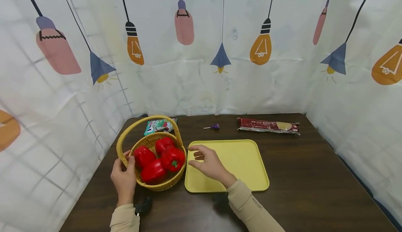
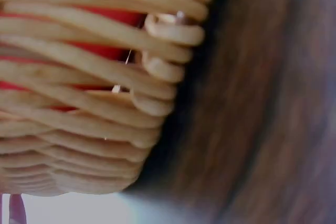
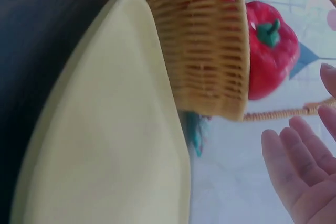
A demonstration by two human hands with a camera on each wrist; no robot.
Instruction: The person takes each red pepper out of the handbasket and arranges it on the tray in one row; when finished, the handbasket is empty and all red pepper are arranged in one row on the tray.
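Observation:
A yellow wicker basket (image 1: 161, 186) with a tall arched handle stands at the left of the table. Several red bell peppers (image 1: 154, 171) fill it; one near the right rim shows its green stem. At the basket's left side my left hand (image 1: 124, 181) grips the rim by the foot of the handle. Over the left part of a yellow tray (image 1: 242, 165) hovers my right hand (image 1: 208, 164), its fingers spread and bent a little, holding nothing. In the right wrist view, a bell pepper (image 3: 270, 51) rises above the basket's rim, apart from the fingers.
Behind the basket lies a teal snack bag (image 1: 158, 126). Along the back are a small purple lollipop (image 1: 215, 126) and a long dark red packet (image 1: 268, 126). Patterned white cloth (image 1: 201, 85) surrounds the dark wooden table (image 1: 307, 183) at the back and sides.

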